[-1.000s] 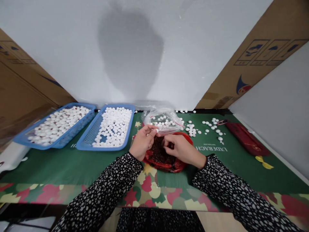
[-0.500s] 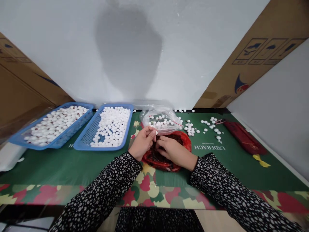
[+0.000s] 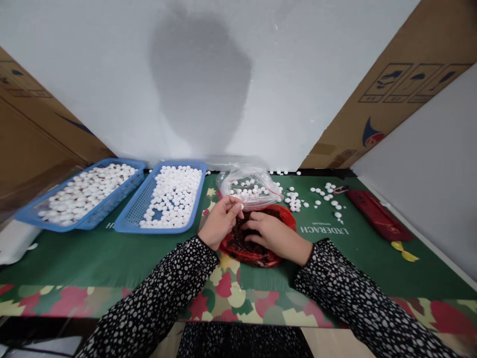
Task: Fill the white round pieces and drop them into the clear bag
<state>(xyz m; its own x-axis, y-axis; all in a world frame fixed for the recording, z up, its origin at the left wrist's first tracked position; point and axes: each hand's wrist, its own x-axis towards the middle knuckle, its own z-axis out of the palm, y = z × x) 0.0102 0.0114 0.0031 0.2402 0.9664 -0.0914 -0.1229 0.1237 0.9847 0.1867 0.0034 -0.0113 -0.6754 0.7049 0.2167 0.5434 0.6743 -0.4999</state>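
Observation:
My left hand (image 3: 220, 222) pinches a small white ball (image 3: 242, 207) between thumb and fingertips, just above the left rim of a red plastic bag (image 3: 288, 217). Dark brown loose pieces (image 3: 242, 243) fill the bag; their exact kind is too small to tell. Over them reaches my right hand (image 3: 274, 236), palm down, its bent fingers apart and nothing visible between them. Just behind both hands lies a clear zip bag (image 3: 261, 203) with several white balls in it.
Two blue baskets, one nearer (image 3: 128, 211) and one at far left (image 3: 85, 223), hold many white balls. Loose balls (image 3: 293, 202) lie right of the clear bag. A dark red pouch (image 3: 380, 214) and yellow ribbon (image 3: 404, 251) lie at right. Cardboard (image 3: 402, 74) flanks the wall.
My right hand has shifted slightly right, and its fingers have spread over the brown pieces. My left hand stays in place with the white ball.

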